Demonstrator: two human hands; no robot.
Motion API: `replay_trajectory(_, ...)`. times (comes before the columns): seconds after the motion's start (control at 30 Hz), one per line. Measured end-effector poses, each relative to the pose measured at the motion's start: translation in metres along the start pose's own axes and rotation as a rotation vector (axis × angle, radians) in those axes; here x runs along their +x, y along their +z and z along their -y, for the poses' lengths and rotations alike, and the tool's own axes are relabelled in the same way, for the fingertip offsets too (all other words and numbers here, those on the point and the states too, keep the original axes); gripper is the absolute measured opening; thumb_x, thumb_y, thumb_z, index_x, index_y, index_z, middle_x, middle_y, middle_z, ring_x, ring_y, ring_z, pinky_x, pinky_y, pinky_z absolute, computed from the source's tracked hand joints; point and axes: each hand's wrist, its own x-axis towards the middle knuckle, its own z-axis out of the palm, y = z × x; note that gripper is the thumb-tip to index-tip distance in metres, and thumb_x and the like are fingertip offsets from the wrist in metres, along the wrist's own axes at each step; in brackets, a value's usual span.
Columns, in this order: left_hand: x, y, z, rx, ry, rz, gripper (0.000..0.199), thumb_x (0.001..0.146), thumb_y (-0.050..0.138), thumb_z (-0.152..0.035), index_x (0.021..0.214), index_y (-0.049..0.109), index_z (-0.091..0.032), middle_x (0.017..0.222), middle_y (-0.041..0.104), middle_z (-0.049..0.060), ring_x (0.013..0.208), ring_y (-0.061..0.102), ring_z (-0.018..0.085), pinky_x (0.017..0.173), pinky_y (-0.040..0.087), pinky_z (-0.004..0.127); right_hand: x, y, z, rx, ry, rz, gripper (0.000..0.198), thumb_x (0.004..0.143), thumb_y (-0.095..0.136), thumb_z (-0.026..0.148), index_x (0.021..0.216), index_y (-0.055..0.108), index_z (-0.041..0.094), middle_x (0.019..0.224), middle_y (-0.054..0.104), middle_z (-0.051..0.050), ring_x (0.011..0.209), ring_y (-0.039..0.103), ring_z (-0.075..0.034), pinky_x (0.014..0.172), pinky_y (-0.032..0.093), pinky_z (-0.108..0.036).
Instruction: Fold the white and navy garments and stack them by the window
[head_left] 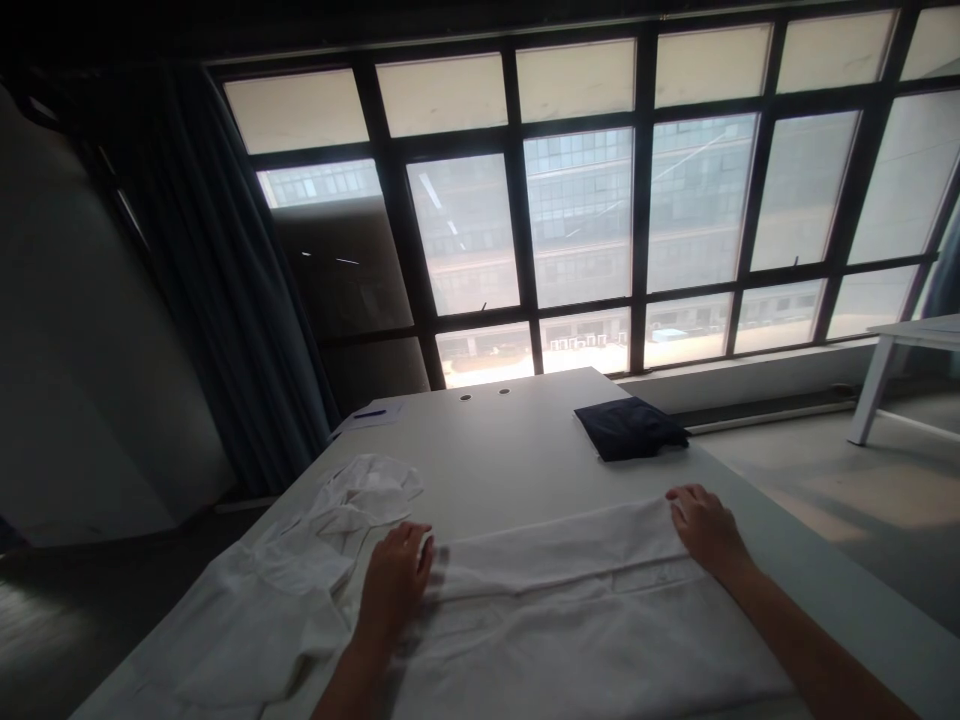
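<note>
A white garment (562, 620), partly folded, lies spread over the near part of the table, with long creases and a seam running across it. At its left edge my left hand (396, 575) is closed on the fabric, fingers curled around the border. My right hand (705, 527) grips the far right corner, with the fingertips over the edge and the thumb hidden or hard to make out. To the left lies more white cloth (240, 610), loose and rumpled, with a crumpled part (367, 490) farther back.
The white table (487, 470) stretches toward the windows. A folded dark blue cloth (630, 428) lies near its right edge. Paper with a pen (370, 413) sits at the far left, and two round holes show near the back. Another white table (885, 380) stands at right.
</note>
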Motion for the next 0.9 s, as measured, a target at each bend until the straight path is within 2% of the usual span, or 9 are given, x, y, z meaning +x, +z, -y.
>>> replay_trajectory(0.07, -0.004, 0.0, -0.029, -0.074, 0.162, 0.024, 0.026, 0.1, 0.045, -0.03, 0.116, 0.065, -0.026, 0.118, 0.067, 0.008, 0.109, 0.063, 0.025, 0.1, 0.047, 0.041, -0.005, -0.004, 0.017, 0.007, -0.109, -0.01, 0.033, 0.095, 0.043, 0.03, 0.113, 0.07, 0.022, 0.124, 0.065, -0.012, 0.111, 0.06, -0.028, 0.092, 0.043, -0.042)
replay_trajectory(0.13, -0.011, 0.006, -0.057, -0.152, 0.315, 0.08, 0.028, 0.1, 0.048, -0.03, 0.123, 0.063, -0.029, 0.128, 0.066, 0.007, 0.12, 0.06, 0.025, 0.106, 0.045, 0.043, -0.013, -0.004, 0.037, 0.042, -0.224, 0.03, 0.035, 0.096, 0.043, 0.035, 0.115, 0.07, 0.023, 0.128, 0.066, -0.012, 0.119, 0.058, -0.028, 0.1, 0.04, -0.044)
replay_trajectory(0.2, -0.018, 0.015, -0.077, -0.205, 0.431, 0.17, 0.039, 0.098, 0.053, -0.033, 0.137, 0.056, -0.03, 0.142, 0.059, 0.006, 0.133, 0.052, 0.026, 0.113, 0.041, 0.045, -0.021, 0.0, 0.054, 0.081, -0.291, 0.097, 0.041, 0.097, 0.043, 0.042, 0.124, 0.068, 0.023, 0.134, 0.065, -0.012, 0.126, 0.055, -0.029, 0.108, 0.036, -0.046)
replay_trajectory(0.27, -0.023, 0.025, -0.086, -0.228, 0.48, 0.261, 0.051, 0.099, 0.054, -0.039, 0.149, 0.044, -0.031, 0.155, 0.047, 0.004, 0.144, 0.041, 0.027, 0.119, 0.036, 0.048, -0.027, 0.004, 0.064, 0.11, -0.303, 0.167, 0.051, 0.097, 0.043, 0.048, 0.135, 0.061, 0.02, 0.142, 0.06, -0.012, 0.132, 0.051, -0.029, 0.112, 0.033, -0.047)
replay_trajectory(0.37, -0.025, 0.036, -0.086, -0.239, 0.45, 0.359, 0.059, 0.102, 0.048, -0.049, 0.156, 0.032, -0.034, 0.162, 0.035, 0.002, 0.149, 0.032, 0.027, 0.123, 0.029, 0.052, -0.028, 0.006, 0.068, 0.123, -0.282, 0.258, 0.062, 0.096, 0.04, 0.053, 0.145, 0.053, 0.018, 0.15, 0.053, -0.012, 0.138, 0.046, -0.029, 0.115, 0.031, -0.047)
replay_trajectory(0.53, -0.024, 0.039, -0.08, -0.26, 0.41, 0.406, 0.059, 0.102, 0.045, -0.054, 0.156, 0.031, -0.036, 0.163, 0.032, 0.001, 0.15, 0.03, 0.026, 0.123, 0.026, 0.055, -0.022, 0.002, 0.067, 0.102, -0.262, 0.328, 0.067, 0.096, 0.037, 0.058, 0.148, 0.05, 0.019, 0.153, 0.049, -0.01, 0.141, 0.042, -0.03, 0.117, 0.028, -0.048)
replay_trajectory(0.63, -0.022, 0.038, -0.08, -0.282, 0.396, 0.374, 0.049, 0.102, 0.048, -0.046, 0.15, 0.044, -0.036, 0.158, 0.042, 0.001, 0.147, 0.037, 0.025, 0.122, 0.031, 0.053, -0.022, 0.002, 0.066, 0.101, -0.26, 0.343, 0.067, 0.096, 0.036, 0.058, 0.149, 0.049, 0.019, 0.154, 0.048, -0.01, 0.143, 0.04, -0.03, 0.117, 0.027, -0.048)
replay_trajectory(0.77, -0.018, 0.04, -0.077, -0.314, 0.362, 0.313, 0.028, 0.1, 0.053, -0.031, 0.125, 0.067, -0.032, 0.144, 0.06, 0.002, 0.137, 0.051, 0.024, 0.118, 0.039, 0.049, -0.024, 0.006, 0.058, 0.114, -0.283, 0.38, 0.07, 0.096, 0.034, 0.06, 0.152, 0.044, 0.02, 0.158, 0.042, -0.009, 0.147, 0.035, -0.029, 0.12, 0.024, -0.048)
replay_trajectory(0.9, -0.014, 0.042, -0.076, -0.322, 0.349, 0.281, 0.021, 0.099, 0.054, -0.026, 0.111, 0.072, -0.03, 0.136, 0.066, 0.002, 0.132, 0.057, 0.025, 0.114, 0.044, 0.05, -0.025, 0.009, 0.049, 0.116, -0.311, 0.416, 0.074, 0.096, 0.03, 0.065, 0.157, 0.034, 0.024, 0.164, 0.03, -0.005, 0.151, 0.026, -0.03, 0.122, 0.017, -0.049)
